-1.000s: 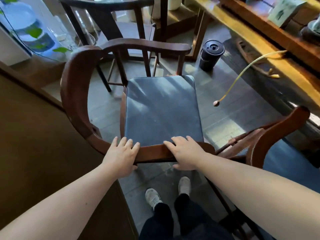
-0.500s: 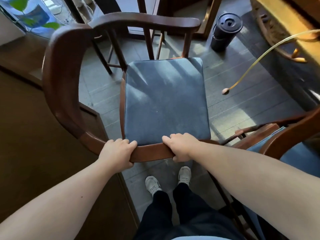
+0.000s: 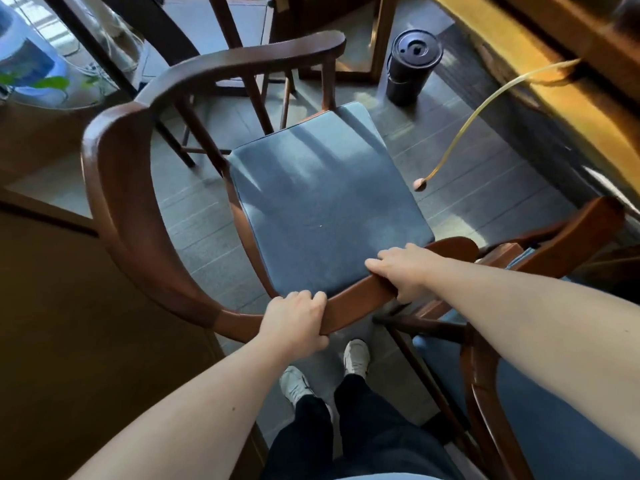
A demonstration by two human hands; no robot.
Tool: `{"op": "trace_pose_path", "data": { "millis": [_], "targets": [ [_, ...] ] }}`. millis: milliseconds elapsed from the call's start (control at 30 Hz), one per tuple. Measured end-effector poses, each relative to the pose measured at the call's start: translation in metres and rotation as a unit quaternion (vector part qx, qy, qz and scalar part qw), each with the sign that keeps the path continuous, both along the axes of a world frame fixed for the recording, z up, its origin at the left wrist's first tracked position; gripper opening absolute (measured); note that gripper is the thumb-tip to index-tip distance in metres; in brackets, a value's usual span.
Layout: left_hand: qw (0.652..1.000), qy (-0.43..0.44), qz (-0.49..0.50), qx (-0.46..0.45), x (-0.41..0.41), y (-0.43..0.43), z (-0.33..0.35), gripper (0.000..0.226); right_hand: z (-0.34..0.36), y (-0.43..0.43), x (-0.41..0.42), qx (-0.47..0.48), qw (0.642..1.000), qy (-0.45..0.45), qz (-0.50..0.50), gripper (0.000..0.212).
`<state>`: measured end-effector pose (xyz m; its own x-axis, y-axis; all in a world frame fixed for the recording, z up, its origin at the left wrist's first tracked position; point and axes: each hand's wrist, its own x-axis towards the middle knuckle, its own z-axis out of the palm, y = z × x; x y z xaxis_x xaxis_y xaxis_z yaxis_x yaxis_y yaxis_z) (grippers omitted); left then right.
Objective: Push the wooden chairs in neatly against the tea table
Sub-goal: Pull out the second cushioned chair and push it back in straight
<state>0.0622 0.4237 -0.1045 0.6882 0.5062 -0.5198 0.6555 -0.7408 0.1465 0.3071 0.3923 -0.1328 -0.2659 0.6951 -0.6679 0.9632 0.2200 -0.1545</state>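
A wooden armchair [image 3: 117,209] with a curved back rail and a blue seat cushion [image 3: 322,202] stands in front of me on the grey floor, turned a little clockwise. My left hand [image 3: 294,323] grips the near part of the back rail. Further right on the same rail, my right hand [image 3: 405,268] is closed over it. The tea table [image 3: 588,109], yellow-brown wood, runs along the upper right. A second wooden chair [image 3: 568,237] with a blue seat stands at the lower right, touching or nearly touching the first.
A black cylindrical bin [image 3: 412,67] stands on the floor beyond the chair. A thin yellow hose [image 3: 464,133] hangs from the table. A brown cabinet [image 3: 69,341] fills the left. Another dark chair [image 3: 194,26] stands at the back. My feet [image 3: 325,372] are just behind the chair.
Both hands went from resting on the rail to gripping it. The chair has swung clockwise, its right end moving away from me toward the table side.
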Motion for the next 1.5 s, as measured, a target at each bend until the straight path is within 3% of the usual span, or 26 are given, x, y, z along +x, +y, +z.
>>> {"op": "trace_pose_path", "data": {
  "millis": [233, 367, 567, 767, 833, 900, 1000, 1267, 1500],
  "targets": [
    [0.999, -0.004, -0.044, -0.015, 0.011, -0.001, 0.01, 0.05, 0.002, -0.014, 0.026, 0.035, 0.999, -0.011, -0.006, 0.049],
    [0.992, -0.037, -0.116, 0.033, -0.021, 0.032, 0.047, 0.071, 0.011, -0.024, 0.004, 0.068, 0.996, 0.003, -0.056, 0.072],
    [0.963, -0.033, -0.248, 0.095, -0.096, 0.096, 0.099, 0.076, 0.042, -0.019, -0.097, 0.126, 0.977, 0.138, -0.101, 0.085],
    [0.932, -0.002, -0.345, 0.115, -0.155, 0.167, 0.112, 0.077, 0.054, 0.027, -0.202, 0.11, 0.968, 0.168, -0.149, 0.091],
    [0.921, -0.003, -0.365, 0.134, -0.167, 0.189, 0.108, 0.072, 0.049, 0.039, -0.223, 0.047, 0.971, 0.16, -0.171, 0.087],
    [0.916, -0.003, -0.375, 0.142, -0.168, 0.207, 0.104, 0.055, 0.045, 0.048, -0.234, -0.014, 0.969, 0.136, -0.205, 0.065],
    [0.919, -0.007, -0.373, 0.125, -0.155, 0.222, 0.098, 0.027, 0.044, 0.052, -0.237, -0.028, 0.972, 0.096, -0.214, 0.036],
    [0.901, -0.072, -0.418, 0.092, -0.117, 0.196, 0.081, 0.015, 0.051, 0.021, -0.196, -0.089, 0.962, 0.058, -0.252, 0.023],
    [0.908, -0.116, -0.396, 0.077, -0.071, 0.143, 0.077, 0.021, 0.055, -0.026, -0.132, -0.067, 0.964, 0.032, -0.255, 0.027]
  ]
}}
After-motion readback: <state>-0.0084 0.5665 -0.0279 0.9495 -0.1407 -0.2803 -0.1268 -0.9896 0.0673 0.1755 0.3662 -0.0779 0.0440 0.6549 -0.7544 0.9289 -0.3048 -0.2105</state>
